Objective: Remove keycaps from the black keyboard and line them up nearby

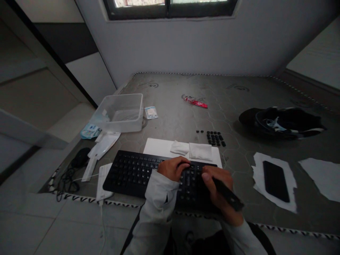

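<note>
One keyboard (135, 173), one black tool (228, 195)

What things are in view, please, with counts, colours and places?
Keyboard: one, black, front centre
Keycaps: many, black, beyond keyboard's right end
Flat sheet: one, white, keyboard's far side
Folded tissues: two, white, on sheet
Box: one, clear, far left
Packets: two, bluish-white, beside box
Red item: one, red, far centre
Mouse: one, black, left
Long item: one, white, beside mouse
Cabled block: one, white, keyboard's left end
Bag-like item: one, black, right
Phone: one, black, right
Thin pieces: two, white, right
Window: one, dark-framed, top
Surface: one, grey, beneath keyboard
Tool: one, dark, in right hand
Left hand: one, pale-sleeved, at keyboard
Right hand: one, pale-sleeved, gripping tool
</note>
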`<state>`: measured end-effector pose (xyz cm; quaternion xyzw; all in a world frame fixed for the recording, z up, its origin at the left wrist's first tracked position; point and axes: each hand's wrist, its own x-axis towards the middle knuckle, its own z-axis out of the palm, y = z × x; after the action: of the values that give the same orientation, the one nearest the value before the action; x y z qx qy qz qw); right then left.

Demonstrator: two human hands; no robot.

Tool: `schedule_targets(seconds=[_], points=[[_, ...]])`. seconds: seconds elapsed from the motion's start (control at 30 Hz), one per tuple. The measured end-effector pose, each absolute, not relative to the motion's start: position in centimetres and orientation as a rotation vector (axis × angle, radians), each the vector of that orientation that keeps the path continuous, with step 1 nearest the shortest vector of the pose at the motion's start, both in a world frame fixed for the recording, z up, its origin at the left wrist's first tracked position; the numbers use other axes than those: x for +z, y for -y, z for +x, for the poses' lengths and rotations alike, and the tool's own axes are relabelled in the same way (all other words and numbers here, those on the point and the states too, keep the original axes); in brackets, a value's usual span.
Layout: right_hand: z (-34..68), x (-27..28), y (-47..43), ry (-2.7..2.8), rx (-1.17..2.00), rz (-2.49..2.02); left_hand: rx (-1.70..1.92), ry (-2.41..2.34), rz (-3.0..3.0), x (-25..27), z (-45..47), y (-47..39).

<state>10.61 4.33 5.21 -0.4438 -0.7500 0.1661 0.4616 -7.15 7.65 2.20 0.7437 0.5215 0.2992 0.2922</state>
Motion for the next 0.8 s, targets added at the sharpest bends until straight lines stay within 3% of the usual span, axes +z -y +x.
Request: schedule_targets(seconds=[0.23, 0.8], points=[[13.7, 4.8, -6.1, 2.03, 0.24, -1.316, 0.896, -1.508, 1.876, 2.0, -7.0, -7.6], [12.1, 2.0, -5.7, 1.96, 0.38, -1.342, 0.802, -1.463, 1.931, 2.7, -7.0, -7.6]])
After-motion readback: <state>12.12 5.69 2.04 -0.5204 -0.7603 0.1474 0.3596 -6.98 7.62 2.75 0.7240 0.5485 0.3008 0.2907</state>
